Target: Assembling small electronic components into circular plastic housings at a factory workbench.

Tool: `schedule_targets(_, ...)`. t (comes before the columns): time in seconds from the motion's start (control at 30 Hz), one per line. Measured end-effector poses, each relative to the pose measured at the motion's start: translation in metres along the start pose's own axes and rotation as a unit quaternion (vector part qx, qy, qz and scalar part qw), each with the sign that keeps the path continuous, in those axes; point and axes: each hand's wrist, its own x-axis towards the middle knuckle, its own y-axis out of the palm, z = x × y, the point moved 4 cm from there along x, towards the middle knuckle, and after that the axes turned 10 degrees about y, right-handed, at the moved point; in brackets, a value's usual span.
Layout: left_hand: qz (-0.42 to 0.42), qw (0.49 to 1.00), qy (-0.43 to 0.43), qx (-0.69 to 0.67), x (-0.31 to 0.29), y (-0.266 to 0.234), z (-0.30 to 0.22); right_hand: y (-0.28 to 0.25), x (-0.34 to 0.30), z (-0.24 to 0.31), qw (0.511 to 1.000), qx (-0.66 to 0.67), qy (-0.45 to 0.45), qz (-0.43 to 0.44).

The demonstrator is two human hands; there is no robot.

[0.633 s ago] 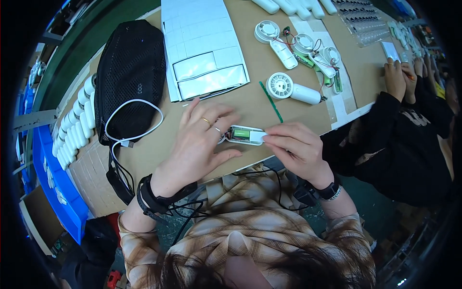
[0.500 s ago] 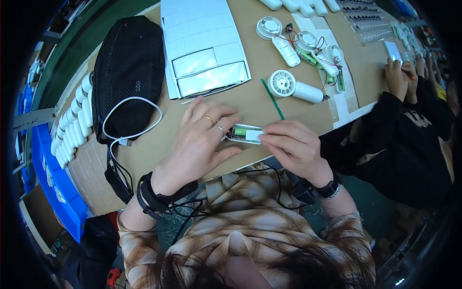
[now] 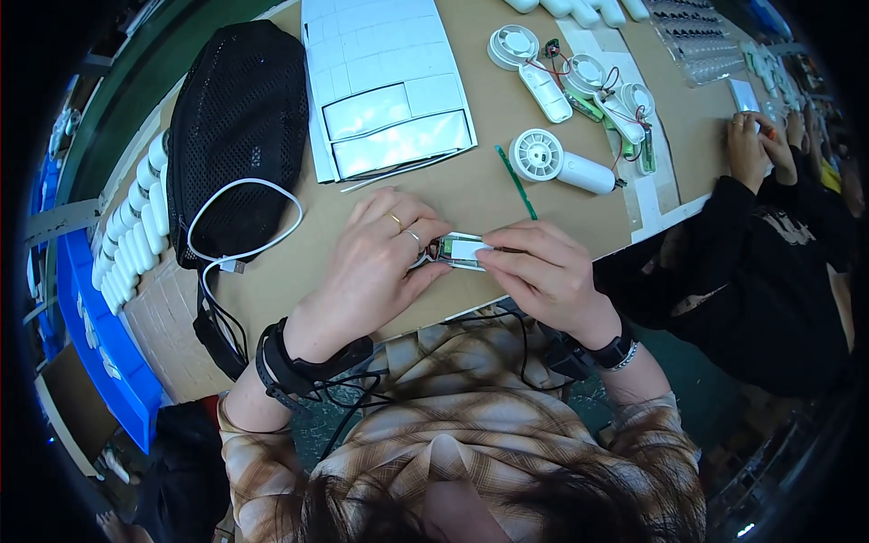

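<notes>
My left hand (image 3: 376, 258) is closed on the left end of a small open white casing (image 3: 471, 266) near the table's front edge. Wires and a green part (image 3: 445, 249) show inside the casing. Pinched in the fingers of my right hand (image 3: 548, 276) is a small white rectangular pad (image 3: 464, 248), which lies over much of the green part. My right fingertips cover the casing's right end. Whether the pad is stuck down, I cannot tell.
Beyond my hands lie a green strip (image 3: 516, 181), a white handheld fan (image 3: 584, 172) and several wired fan parts (image 3: 546, 92). Sheets of white pads (image 3: 389, 90) and a black mesh bag (image 3: 240, 136) with a white cable (image 3: 294, 195) are left. A co-worker's hands (image 3: 759, 149) work at right.
My right hand has moved slightly left, bringing the white pad further over the green part. My left hand still grips the casing.
</notes>
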Motion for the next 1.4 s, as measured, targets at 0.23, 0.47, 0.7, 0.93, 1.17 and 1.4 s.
schedule_targets(0.23,0.004,1.0,0.003,0.003,-0.001,0.0,0.001,0.002,0.001,0.001,1.0,-0.011,-0.006,0.007)
schedule_targets(0.47,0.01,1.0,0.004,0.005,-0.001,0.001,0.001,0.001,0.001,0.001,1.0,-0.015,-0.005,0.009)
schedule_targets(0.7,0.031,1.0,0.001,0.0,-0.001,0.003,0.001,0.004,0.0,-0.002,1.0,-0.017,-0.017,0.007)
schedule_targets(0.93,0.063,0.977,0.142,0.145,-0.008,-0.001,-0.011,0.006,-0.002,0.0,0.999,-0.022,-0.027,-0.005)
schedule_targets(1.17,0.041,0.98,0.142,0.133,-0.012,0.003,-0.007,0.009,-0.004,-0.001,0.999,-0.034,-0.039,-0.016)
schedule_targets(1.4,0.011,0.986,0.136,0.101,-0.011,0.005,-0.006,0.012,-0.006,-0.005,0.999,-0.006,-0.029,-0.027)
